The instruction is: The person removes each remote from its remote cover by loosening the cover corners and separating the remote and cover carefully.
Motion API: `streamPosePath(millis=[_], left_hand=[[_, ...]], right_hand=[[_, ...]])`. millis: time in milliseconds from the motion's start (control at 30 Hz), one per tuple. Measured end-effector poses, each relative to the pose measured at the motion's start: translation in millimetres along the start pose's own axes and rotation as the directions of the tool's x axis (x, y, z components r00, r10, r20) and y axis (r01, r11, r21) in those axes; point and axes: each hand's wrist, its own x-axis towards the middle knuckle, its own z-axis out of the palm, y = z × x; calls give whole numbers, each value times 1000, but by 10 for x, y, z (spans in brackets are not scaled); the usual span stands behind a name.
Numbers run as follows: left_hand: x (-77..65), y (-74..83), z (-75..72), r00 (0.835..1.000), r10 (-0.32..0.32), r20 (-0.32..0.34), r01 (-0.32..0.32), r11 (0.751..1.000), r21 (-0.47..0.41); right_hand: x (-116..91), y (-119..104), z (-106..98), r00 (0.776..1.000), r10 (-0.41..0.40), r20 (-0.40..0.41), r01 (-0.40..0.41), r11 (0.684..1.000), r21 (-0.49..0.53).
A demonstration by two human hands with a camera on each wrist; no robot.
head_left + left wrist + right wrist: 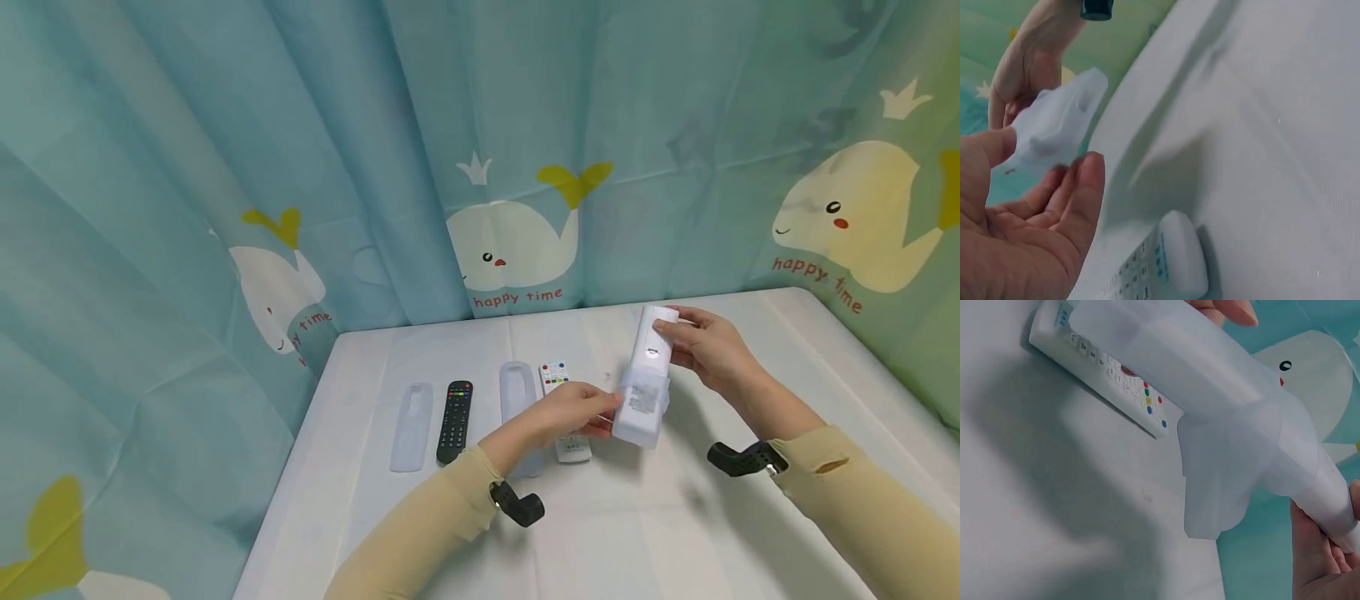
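Above the right part of the table, a white remote control (651, 348) is held tilted, its back towards the head camera. A translucent silicone cover (642, 402) sits around its lower part, bunched or folded back midway; the right wrist view shows the loose flap of the cover (1216, 481) hanging down. My right hand (708, 346) grips the bare upper end of the remote, thumb on its back. At the lower left edge of the cover, my left hand (573, 408) pinches it between thumb and fingers.
A second white remote (573, 450) lies face up under my left hand. Further left lie a translucent cover (517, 387), a black remote (454, 421) and another translucent cover (412, 427). A whale-print curtain (517, 83) hangs behind the white table (600, 533).
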Motion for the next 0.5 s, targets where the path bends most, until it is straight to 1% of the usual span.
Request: streamPosePath(millis=[67,167,400,500], left_hand=[[-14,14,7,999,-5,33,5,1000,-7],[-22,25,22,999,10,41,-9,1000,-30],[-17,-2,40,1000,26,-11,-26,997,-78],[-11,-34,39,999,34,-26,-36,994,-107]], right_hand=[[-1,-9,21,1000,2,-2,-2,1000,-7],[-4,-18,51,1000,-2,-1,2,1000,-15],[-11,-24,96,1000,5,9,-6,995,98],[-3,-13,105,999,20,30,-23,996,86]])
